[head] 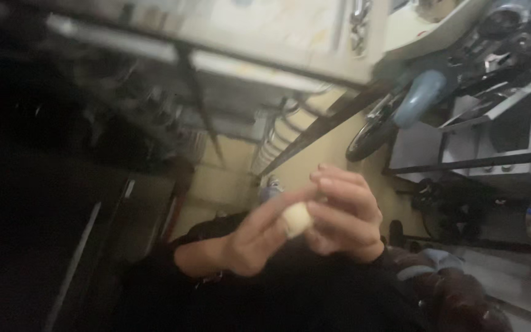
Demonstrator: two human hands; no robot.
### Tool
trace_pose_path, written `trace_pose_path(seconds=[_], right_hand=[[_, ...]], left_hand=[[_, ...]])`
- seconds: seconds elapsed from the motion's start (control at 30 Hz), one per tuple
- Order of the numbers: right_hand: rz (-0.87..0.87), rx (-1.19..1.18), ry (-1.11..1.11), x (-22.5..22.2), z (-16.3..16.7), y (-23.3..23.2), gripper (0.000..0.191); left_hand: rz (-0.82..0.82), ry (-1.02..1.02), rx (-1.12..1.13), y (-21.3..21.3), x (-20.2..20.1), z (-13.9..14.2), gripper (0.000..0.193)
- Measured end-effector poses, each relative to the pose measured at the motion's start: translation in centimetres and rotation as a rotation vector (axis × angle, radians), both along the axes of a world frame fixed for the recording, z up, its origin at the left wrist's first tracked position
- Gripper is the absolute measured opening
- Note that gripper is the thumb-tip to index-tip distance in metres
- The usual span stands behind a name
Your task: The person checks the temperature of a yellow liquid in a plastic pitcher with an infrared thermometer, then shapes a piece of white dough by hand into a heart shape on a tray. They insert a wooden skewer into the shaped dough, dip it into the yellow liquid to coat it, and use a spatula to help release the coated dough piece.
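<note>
Both hands meet in the middle of the blurred, dim head view, above the person's dark lap. The left hand (259, 237) reaches in from the lower left, its sleeve pushed back at the wrist, with its fingers (278, 206) stretched long and nearly straight toward the other hand; its thumb and fingers pinch a small pale lump (297, 219), rounded and cream-coloured, which sits right between the two hands. The right hand (345, 212) is curled, its fingers folded over one another and bent inward, touching the lump from the right side; whether it truly grips the lump or only rests against it cannot be told through the blur. Behind the hands lies a yellowish floor (333, 147), with a blue scooter (422, 98) standing at the upper right, its front wheel (370, 138) turned toward the hands but well apart from them. A pale cabinet (265, 31) runs across the top, and a metal rack (493, 141) stands at the right.
</note>
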State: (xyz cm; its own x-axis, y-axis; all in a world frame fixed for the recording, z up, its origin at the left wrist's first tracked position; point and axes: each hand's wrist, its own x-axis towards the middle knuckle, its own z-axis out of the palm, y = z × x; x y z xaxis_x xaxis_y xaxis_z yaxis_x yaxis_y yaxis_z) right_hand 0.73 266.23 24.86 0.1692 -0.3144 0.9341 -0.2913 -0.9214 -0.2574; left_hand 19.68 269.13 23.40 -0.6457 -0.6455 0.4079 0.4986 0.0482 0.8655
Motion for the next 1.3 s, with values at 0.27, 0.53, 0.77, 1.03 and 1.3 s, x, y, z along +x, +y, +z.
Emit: trace_pose_path(seconds=[0.27, 0.53, 0.77, 1.03, 1.3], right_hand=[[0.124, 0.112, -0.020, -13.2, -1.8, -9.1, 0.031], [0.148, 0.117, 0.156, -25.9, -6.9, -25.9, 0.022], [0.147, 0.253, 0.302, -29.8, -9.9, -33.7, 0.026], [0.008, 0.324, 0.348, -35.0, -13.2, -43.9, 0.026], [0.037, 0.285, 0.385, -39.8, -14.2, -64.0, 0.031]], left_hand=[[-0.060, 0.017, 0.051, -9.2, -13.1, -0.9, 0.061], [0.526, -0.153, 0.275, -19.5, -28.5, -8.9, 0.054], [0.597, 0.179, 0.780, -26.5, -34.1, -18.0, 0.053], [0.552, 0.195, 0.884, -39.1, -38.9, -20.4, 0.051], [0.535, 0.220, 0.828, -61.0, -43.5, -21.3, 0.050]])
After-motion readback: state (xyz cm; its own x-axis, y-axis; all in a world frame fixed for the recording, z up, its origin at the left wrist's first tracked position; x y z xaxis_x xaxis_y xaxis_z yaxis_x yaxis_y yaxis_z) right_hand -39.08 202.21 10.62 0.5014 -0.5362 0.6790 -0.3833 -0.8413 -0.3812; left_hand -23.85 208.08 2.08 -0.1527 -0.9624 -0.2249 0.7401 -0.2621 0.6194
